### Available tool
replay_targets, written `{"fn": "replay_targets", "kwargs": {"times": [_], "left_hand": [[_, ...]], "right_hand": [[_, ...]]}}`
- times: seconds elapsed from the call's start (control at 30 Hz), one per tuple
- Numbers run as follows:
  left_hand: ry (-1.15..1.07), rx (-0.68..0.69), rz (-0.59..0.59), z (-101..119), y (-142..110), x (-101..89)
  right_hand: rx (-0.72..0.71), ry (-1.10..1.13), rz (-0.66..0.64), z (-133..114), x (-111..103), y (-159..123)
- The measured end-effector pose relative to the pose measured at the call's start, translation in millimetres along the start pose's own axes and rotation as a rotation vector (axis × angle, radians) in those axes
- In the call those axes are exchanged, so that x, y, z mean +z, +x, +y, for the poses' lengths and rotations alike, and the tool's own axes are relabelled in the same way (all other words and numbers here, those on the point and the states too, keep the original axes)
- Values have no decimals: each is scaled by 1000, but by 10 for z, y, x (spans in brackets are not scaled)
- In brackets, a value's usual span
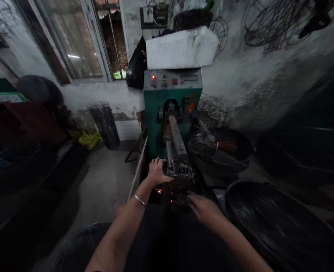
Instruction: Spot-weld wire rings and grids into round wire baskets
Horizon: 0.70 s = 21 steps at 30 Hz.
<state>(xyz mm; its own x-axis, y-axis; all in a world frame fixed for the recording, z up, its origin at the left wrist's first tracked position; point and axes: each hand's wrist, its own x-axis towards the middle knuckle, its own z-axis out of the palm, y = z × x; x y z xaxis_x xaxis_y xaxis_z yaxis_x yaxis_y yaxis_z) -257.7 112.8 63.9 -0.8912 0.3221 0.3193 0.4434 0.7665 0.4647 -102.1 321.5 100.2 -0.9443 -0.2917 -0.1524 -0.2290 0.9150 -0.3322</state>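
A round wire frame (187, 170) sits under the metal arms (178, 141) of a green welding machine (153, 121). My left hand (157, 172), a bangle at its wrist, grips the left side of this frame with thumb and fingers apart. Lower and to the right, my right hand (205, 207) has its fingers closed at the near edge of the frame, where dark shadow hides their tips. Orange sparks (159, 191) glow below and between the hands.
A black basin (235, 162) holding wire pieces and an orange-brown glove (227, 145) stands right of the machine. Another large black tub (271, 215) is nearer. A mesh roll (104, 124) leans against the wall. A white foam box (180, 49) rests on the machine.
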Motion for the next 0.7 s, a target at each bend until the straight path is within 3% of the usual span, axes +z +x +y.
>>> {"fn": "replay_targets", "kwargs": {"times": [0.3, 0.7], "left_hand": [[75, -53, -35, 109, -48, -124], [89, -46, 8, 85, -59, -101]], "right_hand": [[-12, 86, 7, 143, 167, 1], [40, 60, -49, 161, 217, -57]]}}
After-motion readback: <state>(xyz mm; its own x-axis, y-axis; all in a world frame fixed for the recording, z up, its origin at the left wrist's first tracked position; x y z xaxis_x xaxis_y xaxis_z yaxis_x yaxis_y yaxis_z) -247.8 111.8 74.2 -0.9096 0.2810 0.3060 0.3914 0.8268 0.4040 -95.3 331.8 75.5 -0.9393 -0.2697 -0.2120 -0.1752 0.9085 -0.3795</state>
